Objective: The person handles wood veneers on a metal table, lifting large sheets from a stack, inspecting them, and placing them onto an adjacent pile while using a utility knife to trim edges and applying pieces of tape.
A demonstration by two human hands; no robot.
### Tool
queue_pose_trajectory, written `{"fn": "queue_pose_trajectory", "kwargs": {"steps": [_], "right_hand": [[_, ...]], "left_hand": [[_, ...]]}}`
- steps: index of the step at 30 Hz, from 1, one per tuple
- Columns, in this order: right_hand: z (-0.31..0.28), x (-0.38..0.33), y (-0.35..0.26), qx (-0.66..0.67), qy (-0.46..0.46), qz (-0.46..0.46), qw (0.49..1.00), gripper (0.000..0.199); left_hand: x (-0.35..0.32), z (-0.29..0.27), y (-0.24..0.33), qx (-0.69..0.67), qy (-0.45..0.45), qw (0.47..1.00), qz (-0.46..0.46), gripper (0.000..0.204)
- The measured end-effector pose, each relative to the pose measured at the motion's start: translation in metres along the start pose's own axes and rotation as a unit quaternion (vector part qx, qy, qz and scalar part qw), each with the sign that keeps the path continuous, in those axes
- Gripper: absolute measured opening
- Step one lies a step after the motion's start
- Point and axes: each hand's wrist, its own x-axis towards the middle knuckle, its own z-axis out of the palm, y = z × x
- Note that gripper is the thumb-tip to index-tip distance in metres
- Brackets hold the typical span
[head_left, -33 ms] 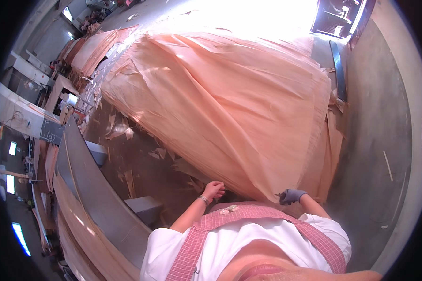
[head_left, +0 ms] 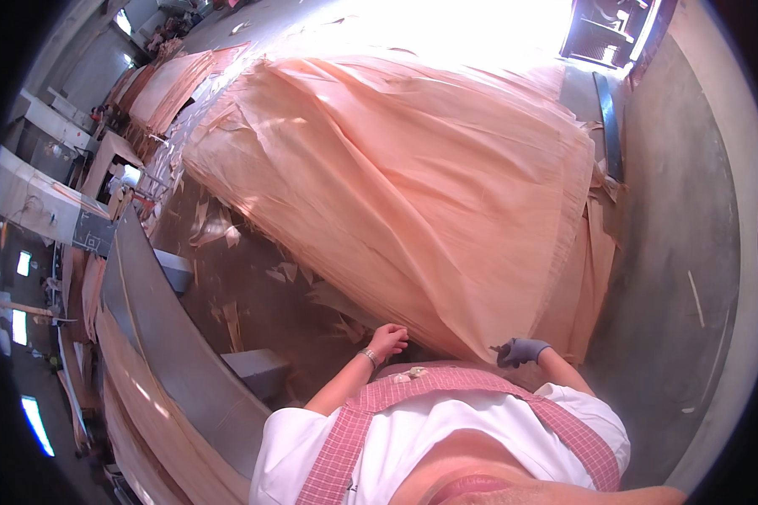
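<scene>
A large stack of thin, pinkish-tan wood veneer sheets [head_left: 446,194] spreads out in front of me, its top sheet rippled with long folds. At its near edge my left hand [head_left: 388,341], bare with a band on the wrist, is closed in a pinch against the sheet's margin. My right hand [head_left: 523,353], in a grey glove with dark fingertips, is closed at the near right corner, where a fold in the top sheet runs down to it. What lies between the fingertips is small and partly hidden.
A long curved grey panel [head_left: 173,337] runs along my left, beside grey blocks [head_left: 257,370]. Torn veneer scraps [head_left: 215,231] litter the dark floor. More veneer piles [head_left: 173,88] lie at the far left. A dark bar [head_left: 607,126] leans at the right, near the grey wall [head_left: 682,210].
My left hand has shifted very slightly right, and my right hand slightly left. The veneer stack looks the same.
</scene>
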Motion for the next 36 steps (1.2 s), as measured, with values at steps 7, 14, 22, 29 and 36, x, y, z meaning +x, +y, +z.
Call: {"fn": "queue_pose_trajectory", "kwargs": {"steps": [7, 14, 22, 29, 36], "right_hand": [[-0.007, -0.001, 0.047, -0.106, -0.003, 0.031, 0.994, 0.023], [0.003, 0.005, 0.133, -0.282, -0.039, 0.156, 0.946, 0.034], [0.031, 0.054, 0.238, -0.361, 0.16, 0.136, 0.909, 0.046], [0.011, 0.038, 0.131, -0.372, 0.09, 0.178, 0.907, 0.046], [0.014, 0.081, 0.093, -0.349, 0.223, 0.15, 0.898, 0.038]], "left_hand": [[-0.013, 0.056, 0.021, 0.097, -0.053, 0.993, 0.027, 0.032], [-0.014, 0.046, 0.016, 0.128, -0.027, 0.991, 0.031, 0.032], [-0.017, 0.028, 0.02, 0.129, -0.001, 0.991, 0.024, 0.026], [-0.013, 0.008, 0.013, 0.175, 0.008, 0.984, 0.04, 0.028], [-0.001, -0.05, -0.001, 0.184, 0.004, 0.983, 0.015, 0.027]]}}
